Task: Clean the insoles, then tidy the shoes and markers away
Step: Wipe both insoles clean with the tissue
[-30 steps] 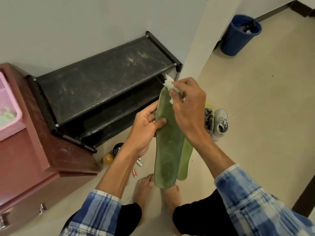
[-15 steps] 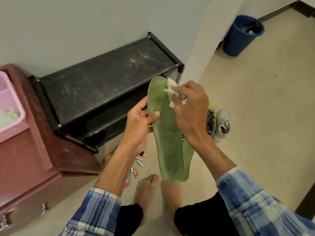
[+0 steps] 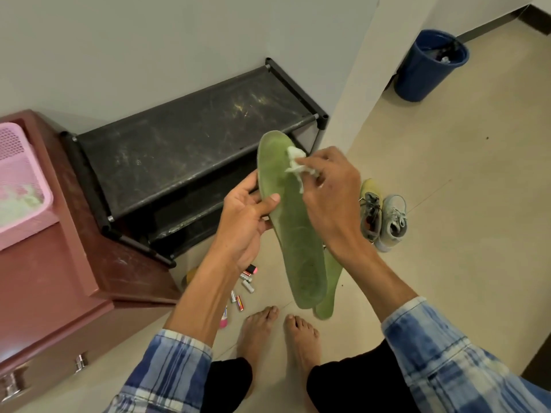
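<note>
My left hand (image 3: 243,222) grips a long green insole (image 3: 293,234) by its left edge, thumb on its face, toe end up. A second green insole (image 3: 329,293) shows behind it, mostly hidden; I cannot tell which hand holds it. My right hand (image 3: 331,198) pinches a crumpled white tissue (image 3: 295,163) against the upper part of the front insole. A pair of pale sneakers (image 3: 383,223) stands on the floor to the right. Small markers (image 3: 247,286) lie scattered on the floor below my left forearm.
A black two-tier shoe rack (image 3: 185,150) stands against the wall. A dark red cabinet (image 3: 59,278) on the left carries a pink basket (image 3: 21,186). A blue bin (image 3: 429,67) sits at the far right corner. My bare feet (image 3: 280,338) are on the beige tiled floor.
The insole has turned its face more toward me and leans left. My right hand with the tissue stays near the toe end, shifting slightly across the surface.
</note>
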